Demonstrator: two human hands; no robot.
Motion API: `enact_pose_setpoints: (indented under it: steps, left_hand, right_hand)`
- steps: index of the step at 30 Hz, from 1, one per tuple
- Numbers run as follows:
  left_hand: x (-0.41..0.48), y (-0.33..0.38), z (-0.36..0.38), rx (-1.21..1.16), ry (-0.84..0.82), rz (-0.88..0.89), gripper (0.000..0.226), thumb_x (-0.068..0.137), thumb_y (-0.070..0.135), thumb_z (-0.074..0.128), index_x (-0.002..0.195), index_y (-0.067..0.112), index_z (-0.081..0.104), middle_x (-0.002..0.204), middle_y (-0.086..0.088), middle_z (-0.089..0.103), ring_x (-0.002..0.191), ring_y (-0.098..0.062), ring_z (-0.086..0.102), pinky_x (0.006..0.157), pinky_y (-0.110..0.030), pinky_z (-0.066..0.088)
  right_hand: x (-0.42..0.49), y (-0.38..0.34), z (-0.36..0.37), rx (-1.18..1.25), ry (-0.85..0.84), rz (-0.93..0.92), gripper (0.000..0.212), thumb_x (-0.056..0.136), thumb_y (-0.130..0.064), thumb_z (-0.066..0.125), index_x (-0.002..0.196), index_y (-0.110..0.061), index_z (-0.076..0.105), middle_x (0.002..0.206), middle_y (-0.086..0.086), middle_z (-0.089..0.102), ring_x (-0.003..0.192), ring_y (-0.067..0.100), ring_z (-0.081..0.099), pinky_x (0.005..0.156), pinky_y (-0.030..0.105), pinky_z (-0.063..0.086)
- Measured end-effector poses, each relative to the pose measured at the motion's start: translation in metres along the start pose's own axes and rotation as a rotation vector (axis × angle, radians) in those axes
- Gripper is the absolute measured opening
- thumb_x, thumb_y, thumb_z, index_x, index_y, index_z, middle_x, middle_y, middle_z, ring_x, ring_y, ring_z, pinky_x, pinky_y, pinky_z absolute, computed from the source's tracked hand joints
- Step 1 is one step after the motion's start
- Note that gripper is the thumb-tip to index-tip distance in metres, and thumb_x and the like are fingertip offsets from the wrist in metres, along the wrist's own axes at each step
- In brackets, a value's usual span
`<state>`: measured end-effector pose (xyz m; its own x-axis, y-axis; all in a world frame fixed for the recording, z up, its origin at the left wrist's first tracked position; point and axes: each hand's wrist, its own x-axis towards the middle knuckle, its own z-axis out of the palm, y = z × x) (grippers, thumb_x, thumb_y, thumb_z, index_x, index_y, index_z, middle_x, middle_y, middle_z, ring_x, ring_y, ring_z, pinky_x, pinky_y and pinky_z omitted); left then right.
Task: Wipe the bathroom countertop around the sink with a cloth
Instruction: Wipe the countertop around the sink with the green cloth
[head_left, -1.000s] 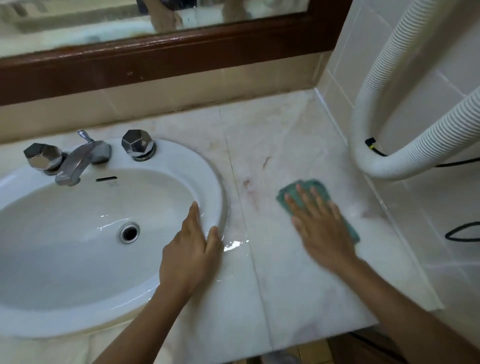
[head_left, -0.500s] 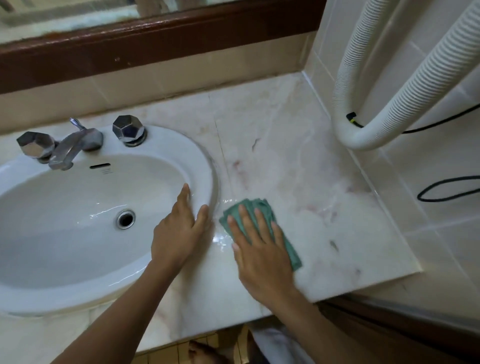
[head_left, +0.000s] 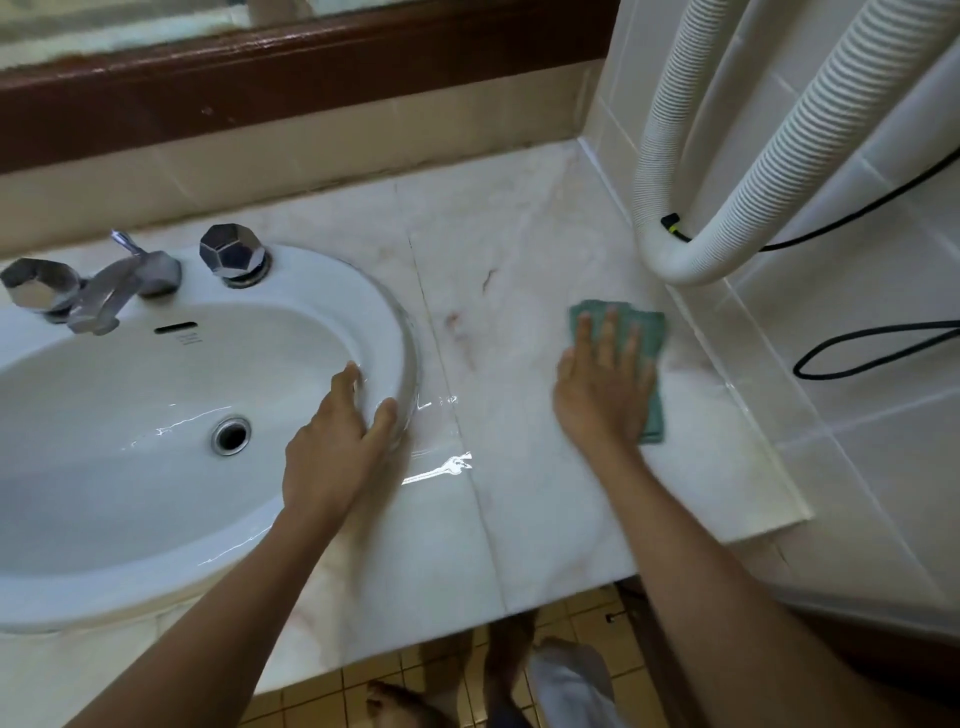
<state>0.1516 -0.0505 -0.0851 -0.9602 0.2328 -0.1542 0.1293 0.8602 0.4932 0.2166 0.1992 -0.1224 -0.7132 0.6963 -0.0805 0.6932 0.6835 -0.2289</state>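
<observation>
A folded green cloth (head_left: 648, 332) lies flat on the pale marble countertop (head_left: 519, 249), near the right wall. My right hand (head_left: 602, 389) presses down on it with the fingers spread, covering most of it. My left hand (head_left: 337, 447) rests palm down on the right rim of the white oval sink (head_left: 379, 291), fingers apart and holding nothing. A wet streak shines on the counter between my two hands.
A chrome faucet (head_left: 111, 291) with two faceted knobs stands at the back of the sink. A white ribbed hose (head_left: 685, 197) loops down over the counter's right back corner beside a tiled wall with a black cable (head_left: 872, 343). A dark wooden mirror frame (head_left: 311, 67) runs behind.
My right hand has slid the cloth from just beside the sink rim to the right, close to the wall. The left hand has stayed on the rim.
</observation>
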Motion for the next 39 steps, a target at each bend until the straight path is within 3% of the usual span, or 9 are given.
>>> enact_pose_setpoints:
  steps: [3,5,10,14,21,26,31,35,39]
  left_hand:
    - [0.0,0.001,-0.001,-0.02,-0.002,-0.017,0.06,0.091,0.055,0.043,0.144,0.032,0.027,0.144,0.005,0.049,0.119,-0.03,0.055,0.088,-0.039,0.036]
    - [-0.001,0.0,-0.003,-0.042,-0.019,-0.023,0.062,0.092,0.056,0.043,0.146,0.033,0.025,0.147,0.006,0.046,0.124,-0.029,0.052,0.093,-0.039,0.036]
    - [-0.019,-0.014,-0.01,0.08,-0.122,-0.025,0.061,0.096,0.056,0.035,0.15,0.029,0.025,0.15,0.005,0.042,0.13,-0.027,0.046,0.099,-0.04,0.035]
    - [-0.061,-0.051,-0.012,0.219,-0.018,0.118,0.066,0.087,0.051,0.028,0.143,0.017,0.041,0.127,-0.009,0.058,0.112,-0.033,0.053,0.091,-0.043,0.039]
    - [-0.128,-0.12,-0.028,0.061,0.121,0.21,0.054,0.094,0.041,0.034,0.145,0.023,0.043,0.155,0.002,0.033,0.144,-0.022,0.027,0.109,-0.04,0.028]
    - [-0.184,-0.2,-0.057,-0.183,0.332,0.1,0.045,0.092,0.037,0.041,0.131,0.022,0.057,0.151,0.004,0.037,0.135,-0.018,0.037,0.103,-0.043,0.034]
    - [-0.218,-0.334,-0.109,-0.112,0.604,-0.311,0.05,0.088,0.033,0.047,0.134,0.015,0.052,0.154,-0.008,0.032,0.137,-0.035,0.03,0.099,-0.06,0.032]
    - [-0.22,-0.433,-0.161,-0.063,0.562,-0.67,0.053,0.097,0.03,0.05,0.146,0.018,0.035,0.161,-0.007,0.012,0.147,-0.033,0.009,0.107,-0.064,0.021]
    - [-0.223,-0.475,-0.182,-0.019,0.41,-0.619,0.059,0.098,0.033,0.047,0.152,0.019,0.025,0.161,-0.012,0.012,0.141,-0.037,0.028,0.105,-0.061,0.03]
  right_hand:
    - [-0.06,-0.06,0.016,0.056,0.02,-0.192,0.058,0.092,-0.036,0.025,0.147,-0.02,0.038,0.157,0.008,0.027,0.144,0.034,0.024,0.111,0.054,0.023]
    - [-0.115,-0.081,0.025,0.064,-0.039,-0.369,0.058,0.096,-0.037,0.026,0.151,-0.02,0.026,0.16,0.006,0.015,0.147,0.032,0.009,0.116,0.055,0.013]
    - [-0.184,-0.023,0.016,-0.022,-0.122,-0.711,0.057,0.097,-0.037,0.029,0.152,-0.032,0.017,0.161,-0.003,0.011,0.148,0.023,0.007,0.116,0.051,0.015]
    - [-0.143,0.06,-0.005,-0.085,-0.095,-0.501,0.057,0.098,-0.04,0.016,0.153,-0.035,0.003,0.162,-0.004,0.003,0.149,0.021,0.003,0.116,0.05,0.018]
    - [-0.125,0.008,-0.007,-0.022,-0.075,0.058,0.057,0.1,-0.041,0.016,0.154,-0.026,0.003,0.162,0.002,-0.005,0.148,0.027,-0.001,0.118,0.052,0.007]
    - [-0.182,-0.08,0.015,0.01,-0.139,-0.077,0.055,0.101,-0.041,0.016,0.154,-0.03,0.002,0.162,-0.002,-0.007,0.148,0.023,-0.003,0.118,0.05,0.001]
    - [-0.282,-0.167,0.043,0.011,-0.123,-0.187,0.055,0.101,-0.04,0.018,0.154,-0.025,0.01,0.162,0.002,-0.001,0.148,0.027,-0.001,0.119,0.048,0.003]
    - [-0.364,-0.237,0.065,0.023,-0.175,-0.225,0.057,0.101,-0.04,0.019,0.154,-0.023,0.005,0.161,0.004,-0.005,0.148,0.027,-0.007,0.118,0.048,-0.001]
    - [-0.418,-0.317,0.089,0.027,-0.233,-0.412,0.067,0.091,-0.047,0.004,0.153,-0.024,0.003,0.161,0.003,-0.008,0.148,0.026,-0.011,0.118,0.047,-0.005]
